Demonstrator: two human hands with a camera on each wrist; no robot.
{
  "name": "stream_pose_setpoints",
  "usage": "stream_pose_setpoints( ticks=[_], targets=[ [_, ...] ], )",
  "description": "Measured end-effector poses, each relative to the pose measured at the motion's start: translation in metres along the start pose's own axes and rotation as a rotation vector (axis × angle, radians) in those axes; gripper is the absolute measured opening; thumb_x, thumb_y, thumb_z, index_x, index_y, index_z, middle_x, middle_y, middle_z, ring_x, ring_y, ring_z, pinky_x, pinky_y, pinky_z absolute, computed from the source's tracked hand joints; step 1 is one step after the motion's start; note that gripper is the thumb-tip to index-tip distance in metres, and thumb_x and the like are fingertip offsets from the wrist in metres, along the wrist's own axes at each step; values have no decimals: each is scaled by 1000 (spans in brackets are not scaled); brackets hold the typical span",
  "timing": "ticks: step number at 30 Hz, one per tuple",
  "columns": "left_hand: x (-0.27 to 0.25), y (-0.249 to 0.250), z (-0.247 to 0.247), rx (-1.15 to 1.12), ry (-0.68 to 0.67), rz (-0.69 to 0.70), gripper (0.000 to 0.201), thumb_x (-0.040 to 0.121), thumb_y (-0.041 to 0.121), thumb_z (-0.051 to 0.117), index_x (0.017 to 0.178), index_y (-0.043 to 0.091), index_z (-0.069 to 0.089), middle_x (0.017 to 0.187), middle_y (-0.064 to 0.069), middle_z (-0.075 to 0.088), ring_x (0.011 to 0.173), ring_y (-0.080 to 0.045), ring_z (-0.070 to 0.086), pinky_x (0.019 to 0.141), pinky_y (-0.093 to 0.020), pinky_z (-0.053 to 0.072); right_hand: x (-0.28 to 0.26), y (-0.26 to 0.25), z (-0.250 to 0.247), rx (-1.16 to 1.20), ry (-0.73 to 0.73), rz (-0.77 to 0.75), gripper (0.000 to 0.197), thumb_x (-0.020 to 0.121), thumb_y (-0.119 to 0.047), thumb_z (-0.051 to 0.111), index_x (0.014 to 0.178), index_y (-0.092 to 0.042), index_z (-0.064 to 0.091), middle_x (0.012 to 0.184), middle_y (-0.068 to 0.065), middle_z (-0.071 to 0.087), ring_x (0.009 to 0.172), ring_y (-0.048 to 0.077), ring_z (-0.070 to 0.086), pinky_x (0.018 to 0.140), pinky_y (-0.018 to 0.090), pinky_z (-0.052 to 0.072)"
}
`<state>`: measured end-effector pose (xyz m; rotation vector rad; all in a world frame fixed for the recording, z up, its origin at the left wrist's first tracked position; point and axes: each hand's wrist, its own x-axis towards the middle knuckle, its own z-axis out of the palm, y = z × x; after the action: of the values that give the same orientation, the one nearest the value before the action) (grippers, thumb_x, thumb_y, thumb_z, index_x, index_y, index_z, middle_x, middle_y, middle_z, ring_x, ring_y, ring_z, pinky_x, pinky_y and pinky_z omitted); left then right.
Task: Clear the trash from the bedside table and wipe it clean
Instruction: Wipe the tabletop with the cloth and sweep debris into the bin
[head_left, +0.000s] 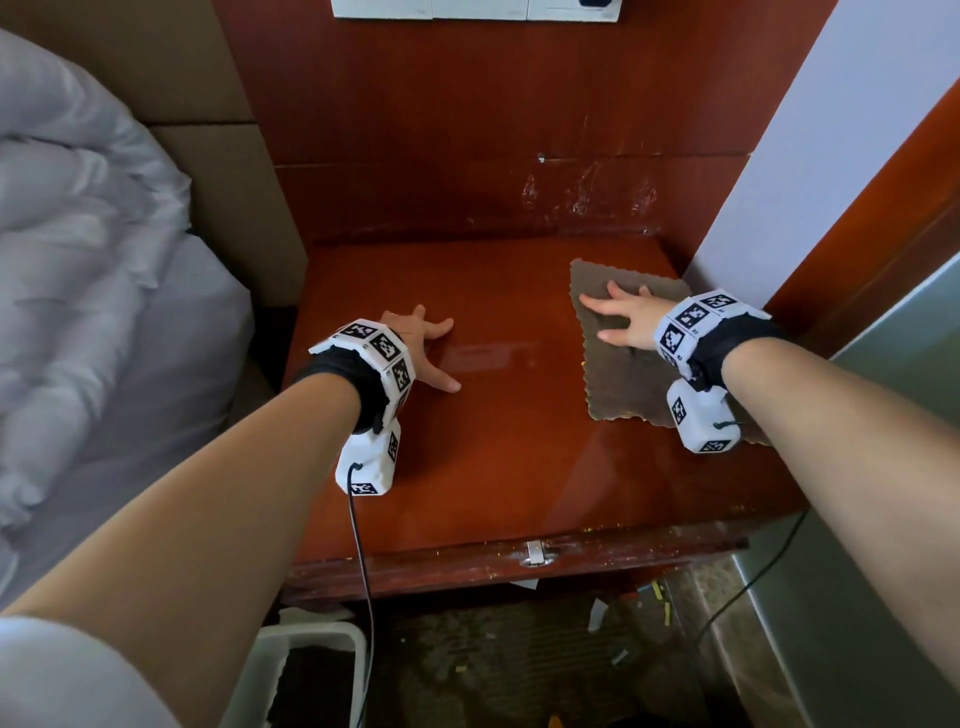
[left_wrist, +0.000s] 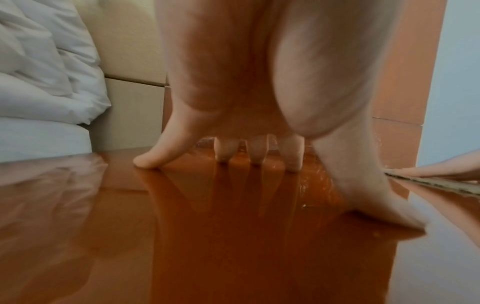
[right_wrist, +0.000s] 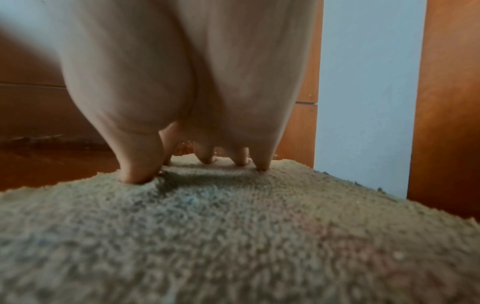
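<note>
Bedding (head_left: 78, 249) lies at our far left, and beside it our left hand (head_left: 421, 348) props on the glossy table (head_left: 493, 457) with fingers (left_wrist: 291, 156) spread and holding nothing. Further right, our right hand (head_left: 626, 322) presses flat, fingers straight, on the cloth (head_left: 618, 384) near the table's right edge. No trash remains on top, so we judge clearing done and wiping underway; no readable writing shows.
</note>
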<state>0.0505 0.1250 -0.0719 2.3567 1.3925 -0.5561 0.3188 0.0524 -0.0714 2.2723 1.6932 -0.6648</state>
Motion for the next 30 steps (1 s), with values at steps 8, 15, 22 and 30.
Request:
stream_pose_setpoints(
  ticks=[8,15,22,30],
  targets=[
    [-2,-1,2,-28,10,6,93,78,55,64,149,37,7,159,-3,-5,144,-38,-3,116,-52,7,-11,-15,6,-15,-15,-115,57,100,-29,40,145,-47,10,159,-5,-7,144,35,-11,117,47,11],
    [-22,-3,14,20,61,6,87,80,56,61,149,32,13,158,-6,3,144,-32,10,116,-41,15,-48,-49,32,-113,-33,-251,57,99,-31,40,146,-45,10,159,-4,-8,144,35,-9,116,56,3],
    [-76,8,38,56,139,46,75,86,50,57,148,24,24,154,-5,26,140,-26,26,110,-34,27,-101,-79,68,-159,-39,-351,57,99,-33,40,146,-44,10,158,-5,-9,145,34,-9,116,56,2],
    [-141,11,79,-75,307,34,60,88,41,58,142,20,40,144,-7,44,130,-24,44,102,-33,39,-160,-101,121,-219,26,-447,59,98,-34,41,147,-44,9,159,-6,-5,145,33,-4,117,54,8]
  ],
)
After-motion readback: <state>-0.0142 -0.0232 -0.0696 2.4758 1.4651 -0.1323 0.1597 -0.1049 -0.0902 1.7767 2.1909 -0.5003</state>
